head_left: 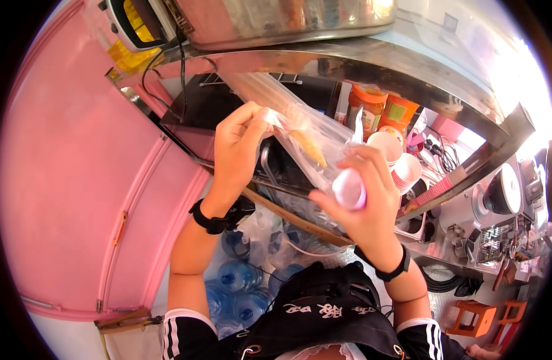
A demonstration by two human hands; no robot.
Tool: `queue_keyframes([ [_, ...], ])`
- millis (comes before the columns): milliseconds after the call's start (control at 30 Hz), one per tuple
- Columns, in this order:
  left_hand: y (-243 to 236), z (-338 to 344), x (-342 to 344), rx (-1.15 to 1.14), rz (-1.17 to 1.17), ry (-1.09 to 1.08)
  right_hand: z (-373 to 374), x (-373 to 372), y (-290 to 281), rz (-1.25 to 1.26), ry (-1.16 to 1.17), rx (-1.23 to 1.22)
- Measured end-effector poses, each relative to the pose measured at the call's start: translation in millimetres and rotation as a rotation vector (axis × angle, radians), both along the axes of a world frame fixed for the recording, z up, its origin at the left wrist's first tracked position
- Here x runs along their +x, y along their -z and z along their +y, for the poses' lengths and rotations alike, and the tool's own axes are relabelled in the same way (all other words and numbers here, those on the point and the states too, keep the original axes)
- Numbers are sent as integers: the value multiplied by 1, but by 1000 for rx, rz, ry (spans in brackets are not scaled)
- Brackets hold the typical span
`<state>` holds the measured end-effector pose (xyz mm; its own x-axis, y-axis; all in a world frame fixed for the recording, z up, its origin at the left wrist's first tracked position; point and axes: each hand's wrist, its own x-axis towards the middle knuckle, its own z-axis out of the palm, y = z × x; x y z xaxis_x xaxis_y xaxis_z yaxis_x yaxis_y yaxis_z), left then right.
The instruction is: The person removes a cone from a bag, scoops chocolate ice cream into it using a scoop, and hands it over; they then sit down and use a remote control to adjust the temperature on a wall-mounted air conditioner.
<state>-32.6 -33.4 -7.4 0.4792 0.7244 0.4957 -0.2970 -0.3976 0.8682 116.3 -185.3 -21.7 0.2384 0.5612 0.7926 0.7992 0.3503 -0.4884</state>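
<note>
My left hand [240,150] is closed, thumb and fingers pinched on the end of a long clear plastic bag [282,114] that slants down to the right. A yellowish, tapered piece [312,150] shows inside or behind the plastic. My right hand [375,207] is closed round a pale lilac cup-like object [348,189] at the bag's lower end; whether this object is inside the bag I cannot tell. Just beyond my right hand are stacked paper cups [408,171] and orange-lidded jars [367,105].
A steel shelf [276,57] carries a large metal vessel [282,18], above a black appliance [198,99]. Pink panels [72,180] stand at left. Blue water jugs [234,276] sit on the floor. Steel equipment [462,216] and orange stools [471,315] are at right.
</note>
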Motion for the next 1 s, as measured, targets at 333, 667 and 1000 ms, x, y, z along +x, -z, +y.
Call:
queue_keyframes([
  [333, -8, 0, 1, 45, 44, -49, -4, 19, 34, -427, -92, -48],
  [667, -7, 44, 7, 532, 297, -132, -20, 20, 14, -25, -222, -376],
  [1000, -7, 35, 21, 470, 287, 131, -8, 35, -9, 321, -284, -576],
])
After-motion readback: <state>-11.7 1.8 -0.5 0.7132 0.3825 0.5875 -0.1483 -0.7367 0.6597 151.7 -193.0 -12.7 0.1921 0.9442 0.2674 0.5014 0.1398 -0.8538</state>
